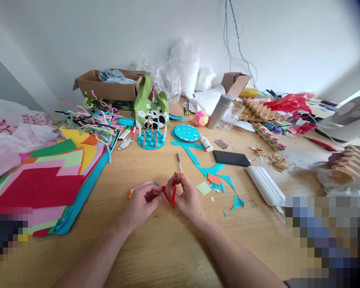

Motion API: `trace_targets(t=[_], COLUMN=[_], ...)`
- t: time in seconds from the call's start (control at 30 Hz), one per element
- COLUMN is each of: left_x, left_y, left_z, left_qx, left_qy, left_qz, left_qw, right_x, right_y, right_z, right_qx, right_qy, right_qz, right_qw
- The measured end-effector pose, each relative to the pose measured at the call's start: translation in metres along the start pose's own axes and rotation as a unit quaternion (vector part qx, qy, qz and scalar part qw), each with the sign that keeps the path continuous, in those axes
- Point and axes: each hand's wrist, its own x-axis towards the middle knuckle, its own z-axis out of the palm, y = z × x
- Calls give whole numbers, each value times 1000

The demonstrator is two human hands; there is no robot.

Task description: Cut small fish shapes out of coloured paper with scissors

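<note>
My right hand (187,198) is closed around a small red-handled tool (174,193), its two red arms spread in a V. Fingers hide much of it, so its exact kind is unclear. Beside it, my left hand (144,202) has thumb and fingers pinched together, close to the tool's left arm. Whatever lies in that pinch is too small to make out. Partly under the left hand sits a small stack of coloured squares (132,193). A pen (179,162) lies just beyond my right hand. To the right are an orange piece (213,179), a pale green square (203,188) and blue offcuts (237,202).
Coloured sheets (48,180) are piled at left, with pipe cleaners (90,116) behind. Farther back stand a blue disc with small posts (151,140), dotted blue discs (186,133), a panda bag (151,108) and a flask (220,111). A black phone-like slab (231,158) and white case (265,186) lie right.
</note>
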Motion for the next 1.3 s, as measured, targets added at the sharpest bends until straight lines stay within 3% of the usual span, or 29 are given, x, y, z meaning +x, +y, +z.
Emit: trace_targets(t=[0.13,0.27,0.53,0.6,0.7,0.8,0.93,1.03,1.13,1.23,1.3], left_x=[-1,-2,0,0,1,4,8,9,9,9,9], left_y=[4,15,10,6,2,2,5,5,3,3,2], left_z=[1,-3,1,0,-1,-4,-6,-8,-7,-7,-7], left_qx=[53,85,42,9,-119,-266,-344,-345,-346,-357,-370], left_qy=[16,-7,24,38,79,130,184,206,221,230,234], left_qz=[23,68,44,28,-52,-136,-158,-150,-133,-126,-124], left_qw=[998,994,998,999,988,945,907,903,902,897,891], right_x=[0,-1,-1,1,6,13,27,27,8,-20,-35], right_y=[-1,-2,-2,-2,0,4,6,9,16,23,24], right_z=[0,0,0,-3,-6,-12,-38,-70,-94,-100,-94], right_qx=[-6,-21,-65,-70,-77,-84,-162,-280,-406,-476,-513], right_qy=[-1,-9,-15,5,50,96,147,87,-1,-74,-90], right_qz=[-8,-12,-26,-9,26,37,50,91,79,36,36], right_qw=[1000,1000,997,997,995,991,975,952,910,876,853])
